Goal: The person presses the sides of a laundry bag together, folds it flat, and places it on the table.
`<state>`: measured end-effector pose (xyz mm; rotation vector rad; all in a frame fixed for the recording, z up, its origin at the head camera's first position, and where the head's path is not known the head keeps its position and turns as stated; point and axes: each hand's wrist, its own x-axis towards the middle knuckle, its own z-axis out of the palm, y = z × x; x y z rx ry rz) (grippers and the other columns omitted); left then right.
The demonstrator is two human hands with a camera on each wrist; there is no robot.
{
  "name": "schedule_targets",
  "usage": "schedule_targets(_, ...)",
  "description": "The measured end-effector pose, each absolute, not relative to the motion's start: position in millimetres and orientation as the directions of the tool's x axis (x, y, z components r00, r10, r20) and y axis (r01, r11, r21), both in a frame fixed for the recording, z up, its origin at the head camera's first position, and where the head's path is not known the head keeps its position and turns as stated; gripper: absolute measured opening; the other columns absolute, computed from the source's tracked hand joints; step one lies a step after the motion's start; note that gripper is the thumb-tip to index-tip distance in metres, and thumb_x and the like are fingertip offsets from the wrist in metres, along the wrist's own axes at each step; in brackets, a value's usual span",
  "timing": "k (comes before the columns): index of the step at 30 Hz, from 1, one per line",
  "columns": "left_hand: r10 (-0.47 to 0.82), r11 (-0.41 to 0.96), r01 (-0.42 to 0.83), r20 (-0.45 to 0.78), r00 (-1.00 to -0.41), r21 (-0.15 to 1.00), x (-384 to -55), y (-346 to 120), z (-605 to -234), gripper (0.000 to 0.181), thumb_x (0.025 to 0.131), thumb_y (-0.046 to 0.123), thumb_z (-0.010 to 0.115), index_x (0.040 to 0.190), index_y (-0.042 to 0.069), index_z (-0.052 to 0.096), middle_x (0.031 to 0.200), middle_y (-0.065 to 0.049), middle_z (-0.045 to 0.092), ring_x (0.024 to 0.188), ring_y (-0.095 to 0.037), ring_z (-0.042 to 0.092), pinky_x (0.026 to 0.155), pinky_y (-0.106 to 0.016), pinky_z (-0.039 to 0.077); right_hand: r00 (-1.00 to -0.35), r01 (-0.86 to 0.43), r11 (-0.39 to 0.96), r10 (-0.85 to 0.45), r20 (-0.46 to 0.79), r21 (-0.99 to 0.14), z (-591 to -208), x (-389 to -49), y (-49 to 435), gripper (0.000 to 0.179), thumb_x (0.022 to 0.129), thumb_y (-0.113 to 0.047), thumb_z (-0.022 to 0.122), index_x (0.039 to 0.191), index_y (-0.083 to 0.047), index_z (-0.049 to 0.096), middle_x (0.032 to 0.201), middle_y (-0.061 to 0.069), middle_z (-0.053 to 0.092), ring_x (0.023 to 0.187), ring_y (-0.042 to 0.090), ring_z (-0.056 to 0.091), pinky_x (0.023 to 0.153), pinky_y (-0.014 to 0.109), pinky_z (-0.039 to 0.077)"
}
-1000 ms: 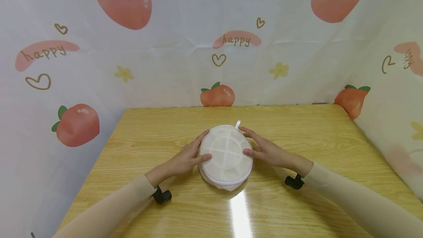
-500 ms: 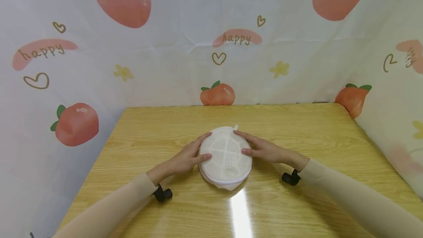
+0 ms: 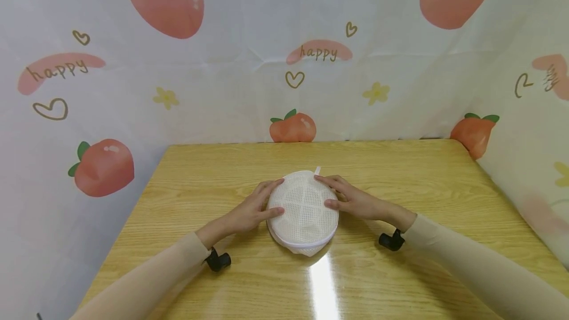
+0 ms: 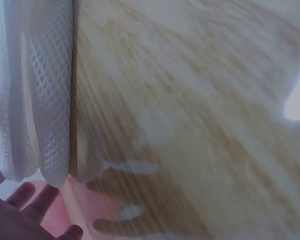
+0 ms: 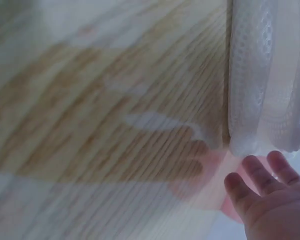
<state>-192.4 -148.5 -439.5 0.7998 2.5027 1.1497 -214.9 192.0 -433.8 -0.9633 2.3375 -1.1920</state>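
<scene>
A round white mesh laundry bag [image 3: 304, 211] with a piped rim lies on the wooden table, its small white loop tag [image 3: 317, 171] at the far right of the rim. My left hand [image 3: 249, 212] rests against its left side, thumb on the top and fingertips along the far left rim. On the opposite side my right hand [image 3: 362, 205] does the same, index fingertip just by the tag. In the left wrist view, loosely spread fingers [image 4: 37, 202] reach the end of the bag's mesh wall [image 4: 52, 90]. Relaxed, spread fingers [image 5: 257, 175] of the right hand show likewise in the right wrist view.
The light wooden table [image 3: 213, 177] ends at a white cloth backdrop [image 3: 231, 102] printed with peaches, hearts and flowers, which also rises along the sides. Black wrist cameras [image 3: 218, 260] hang under both forearms. A bright light reflection falls on the tabletop in front of the bag.
Compared with a second ago, the right hand sits slightly further left and the bag's tag has shifted slightly left and nearer. The left hand has stayed almost still; little differs from half a second ago.
</scene>
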Motion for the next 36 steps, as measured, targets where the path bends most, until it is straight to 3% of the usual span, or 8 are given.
schedule_targets(4, 0.596, 0.526, 0.393, 0.003, -0.803, 0.754, -190, -149, -439, 0.077, 0.107, 0.039, 0.059, 0.169, 0.024, 0.016, 0.169, -0.014, 0.016, 0.154, -0.041, 0.022, 0.12, -0.066, 0.024, -0.702, -0.437, 0.412, -0.712, 0.017, -0.8, -435, -212, 195, 0.074, 0.107, -0.029, 0.062, 0.168, -0.023, 0.021, 0.167, 0.015, 0.023, 0.152, 0.042, 0.026, 0.116, 0.069, 0.028)
schedule_targets(12, 0.599, 0.551, 0.478, 0.075, -0.797, 0.684, -186, -146, -436, 0.078, 0.107, 0.039, 0.06, 0.169, 0.021, 0.017, 0.171, -0.016, 0.011, 0.154, -0.044, 0.022, 0.117, -0.07, 0.024, -0.668, -0.546, 0.372, -0.734, 0.123, -0.75, -432, -206, 198, 0.08, 0.105, -0.03, 0.066, 0.168, -0.014, 0.019, 0.171, 0.014, 0.013, 0.155, 0.044, 0.018, 0.115, 0.071, 0.028)
schedule_targets(17, 0.605, 0.58, 0.524, 0.101, -0.79, 0.624, -185, -142, -433, 0.083, 0.105, 0.046, 0.061, 0.169, 0.018, 0.016, 0.173, -0.015, 0.008, 0.156, -0.044, 0.016, 0.118, -0.072, 0.018, -0.672, -0.608, 0.392, -0.717, 0.185, -0.691, -429, -202, 193, 0.083, 0.102, -0.03, 0.069, 0.168, -0.015, 0.02, 0.173, 0.011, 0.011, 0.157, 0.043, 0.015, 0.114, 0.071, 0.03)
schedule_targets(20, 0.62, 0.583, 0.559, 0.122, -0.775, 0.589, -183, -138, -430, 0.087, 0.104, 0.053, 0.058, 0.169, 0.014, 0.015, 0.174, -0.011, 0.008, 0.158, -0.039, 0.013, 0.122, -0.067, 0.012, -0.671, -0.649, 0.416, -0.708, 0.221, -0.637, -426, -199, 187, 0.085, 0.101, -0.035, 0.07, 0.168, -0.015, 0.021, 0.173, 0.009, 0.014, 0.158, 0.04, 0.012, 0.118, 0.069, 0.025)
schedule_targets(27, 0.659, 0.61, 0.637, 0.144, -0.738, 0.471, -176, -124, -426, 0.102, 0.1, 0.077, 0.035, 0.167, 0.004, 0.011, 0.175, -0.012, 0.004, 0.161, -0.033, 0.001, 0.126, -0.061, 0.0, -0.632, -0.743, 0.49, -0.738, 0.237, -0.455, -423, -191, 170, 0.088, 0.103, -0.056, 0.058, 0.167, -0.009, 0.018, 0.174, 0.011, 0.015, 0.159, 0.038, 0.01, 0.126, 0.058, 0.008)
schedule_targets(31, 0.664, 0.633, 0.652, 0.14, -0.734, 0.416, -172, -119, -424, 0.102, 0.101, 0.076, 0.035, 0.166, 0.001, 0.011, 0.175, -0.013, 0.001, 0.161, -0.032, -0.002, 0.127, -0.057, -0.002, -0.613, -0.768, 0.515, -0.763, 0.205, -0.38, -422, -187, 165, 0.092, 0.104, -0.064, 0.048, 0.167, -0.006, 0.017, 0.175, 0.011, 0.011, 0.16, 0.036, 0.009, 0.128, 0.052, 0.003)
schedule_targets(36, 0.653, 0.673, 0.648, 0.125, -0.747, 0.356, -169, -115, -419, 0.102, 0.101, 0.076, 0.033, 0.166, 0.001, 0.008, 0.175, -0.012, -0.004, 0.161, -0.029, -0.006, 0.127, -0.053, -0.005, -0.611, -0.775, 0.533, -0.769, 0.186, -0.34, -421, -187, 164, 0.092, 0.104, -0.064, 0.046, 0.167, -0.004, 0.016, 0.175, 0.012, 0.009, 0.16, 0.036, 0.007, 0.128, 0.051, 0.003)
